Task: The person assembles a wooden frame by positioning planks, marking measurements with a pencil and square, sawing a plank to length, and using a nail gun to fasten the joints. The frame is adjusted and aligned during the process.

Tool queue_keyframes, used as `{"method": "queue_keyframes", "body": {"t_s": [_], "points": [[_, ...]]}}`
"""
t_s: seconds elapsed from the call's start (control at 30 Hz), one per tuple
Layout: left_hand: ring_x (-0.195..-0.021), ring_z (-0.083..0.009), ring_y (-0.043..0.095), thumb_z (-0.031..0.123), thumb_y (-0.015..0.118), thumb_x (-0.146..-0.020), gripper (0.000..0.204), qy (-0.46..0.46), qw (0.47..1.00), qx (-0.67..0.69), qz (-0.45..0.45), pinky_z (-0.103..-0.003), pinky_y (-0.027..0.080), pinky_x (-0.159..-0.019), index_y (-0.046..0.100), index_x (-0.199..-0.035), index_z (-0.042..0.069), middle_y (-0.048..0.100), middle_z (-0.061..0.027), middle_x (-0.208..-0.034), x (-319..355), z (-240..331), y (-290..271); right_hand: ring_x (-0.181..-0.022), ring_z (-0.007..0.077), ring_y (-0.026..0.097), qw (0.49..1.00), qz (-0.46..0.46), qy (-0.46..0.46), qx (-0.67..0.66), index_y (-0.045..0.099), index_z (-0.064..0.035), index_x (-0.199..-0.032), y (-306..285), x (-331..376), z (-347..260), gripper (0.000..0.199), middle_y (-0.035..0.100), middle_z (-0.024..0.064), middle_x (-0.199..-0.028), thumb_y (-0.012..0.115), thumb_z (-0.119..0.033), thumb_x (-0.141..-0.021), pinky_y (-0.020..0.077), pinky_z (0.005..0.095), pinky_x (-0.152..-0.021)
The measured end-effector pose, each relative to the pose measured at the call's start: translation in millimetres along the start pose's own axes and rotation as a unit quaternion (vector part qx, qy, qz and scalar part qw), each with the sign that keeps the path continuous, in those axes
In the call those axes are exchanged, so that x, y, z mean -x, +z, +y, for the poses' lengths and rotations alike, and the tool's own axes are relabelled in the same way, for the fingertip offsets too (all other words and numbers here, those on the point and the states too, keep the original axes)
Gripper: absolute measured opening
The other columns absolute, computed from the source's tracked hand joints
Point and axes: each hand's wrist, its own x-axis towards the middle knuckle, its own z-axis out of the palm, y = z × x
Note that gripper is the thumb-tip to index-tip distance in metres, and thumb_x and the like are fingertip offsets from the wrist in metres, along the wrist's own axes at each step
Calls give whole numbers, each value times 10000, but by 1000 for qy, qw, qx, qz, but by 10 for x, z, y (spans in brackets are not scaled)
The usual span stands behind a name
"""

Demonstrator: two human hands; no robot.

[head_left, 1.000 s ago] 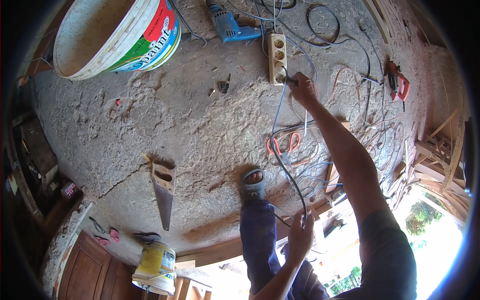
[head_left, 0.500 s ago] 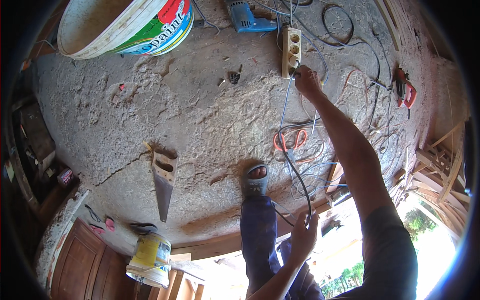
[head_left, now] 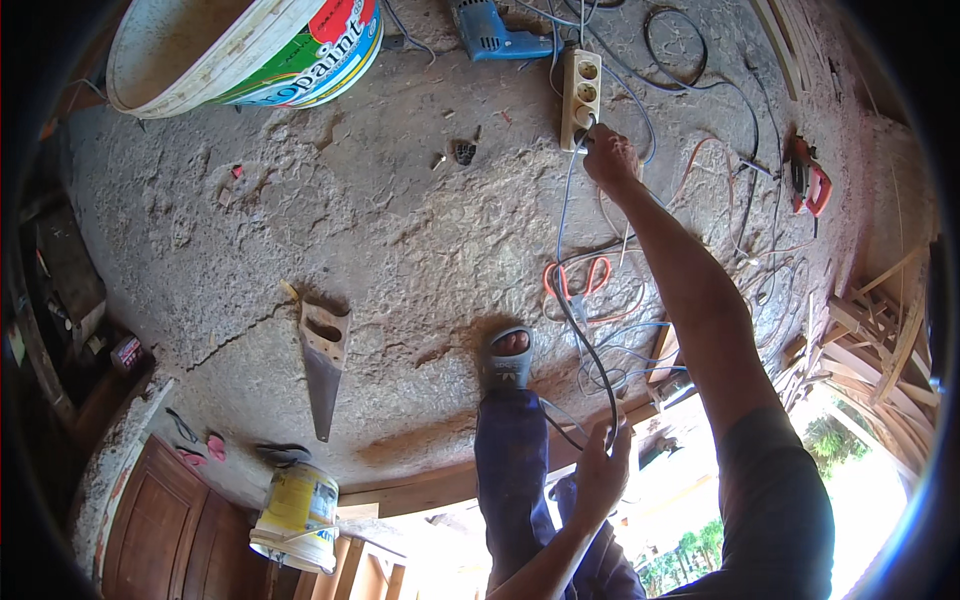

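Note:
A cream power strip point(head_left: 581, 85) lies on the rough floor at the upper right of centre, with a plug point(head_left: 587, 117) in one socket. My right hand point(head_left: 612, 160) is at its near end, fingers closed and bent against it; they hide whatever is between them. From there a dark cable point(head_left: 597, 362) runs down toward me. My left hand point(head_left: 602, 468), lower and nearer my body, is closed around this cable. Orange-handled scissors point(head_left: 577, 280) lie beside the cable. Just beyond the strip lies a blue power drill point(head_left: 500, 38).
A handsaw point(head_left: 324, 365) lies left of my sandalled foot point(head_left: 510, 355). A large paint bucket point(head_left: 290, 60) stands at the upper left, a yellow-and-white bucket point(head_left: 295, 510) at the lower left. Loose cords and a red power tool point(head_left: 810, 178) are on the right, beside scrap wood point(head_left: 880, 340).
The view has shifted slightly. My right hand stays at the strip's near end and my left hand keeps its hold on the cable, with little movement.

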Motion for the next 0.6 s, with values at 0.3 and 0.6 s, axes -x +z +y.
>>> {"method": "queue_keyframes", "body": {"t_s": [0.3, 0.6], "points": [[-867, -257, 713, 301, 599, -1055, 333, 24, 1000, 1, 3, -370, 531, -761, 629, -1236, 24, 722, -176, -968, 15, 12, 24, -1053, 441, 702, 999, -24, 27, -7, 683, -36, -1087, -67, -97, -116, 230, 715, 259, -1098, 593, -108, -889, 562, 530, -903], [-770, -246, 677, 269, 588, -1046, 295, -24, 1000, 17, -9, -382, 510, -712, 625, -1217, 31, 688, -164, -883, 20, 112, 39, -1001, 447, 690, 993, -12, -85, 83, 648, -44, -1072, -94, -9, -43, 215, 709, 228, -1063, 616, -84, -863, 554, 540, -870]]}}
